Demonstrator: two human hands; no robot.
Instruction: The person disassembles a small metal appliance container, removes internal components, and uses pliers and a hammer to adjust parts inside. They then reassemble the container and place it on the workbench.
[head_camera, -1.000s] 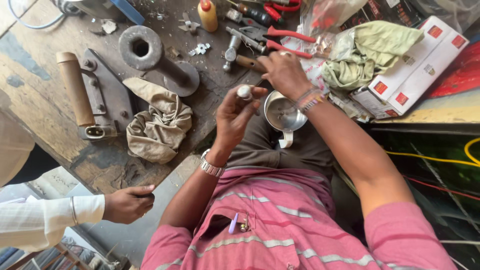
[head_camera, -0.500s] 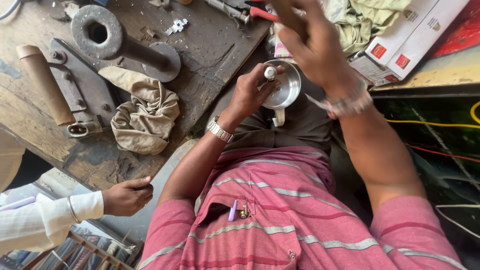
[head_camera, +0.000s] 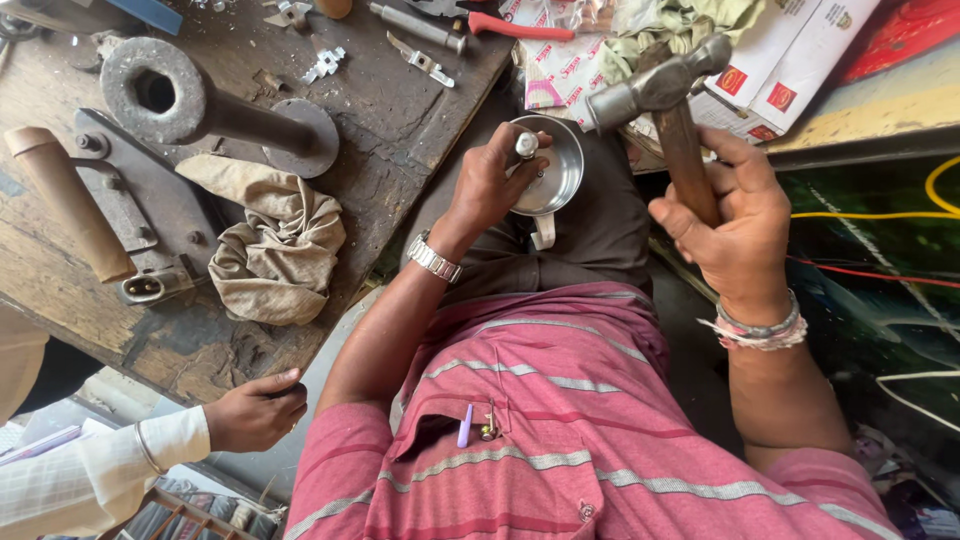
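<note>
My left hand grips a short metal rod and presses it against the rim of a shiny steel cup resting on my lap. My right hand is closed around the wooden handle of a hammer, whose steel head is raised just above and to the right of the cup. A watch sits on my left wrist, bangles on my right.
A worn wooden workbench at the left carries a heavy iron ring tool, a crumpled cloth, a wood-handled tool, pliers and small metal parts. Another person's hand in a white sleeve rests on the bench edge. White cardboard boxes lie at the upper right.
My right hand reached to the pile of tools, took the hammer and brought it back over the cup. My left hand stayed on the rod at the cup's rim.
</note>
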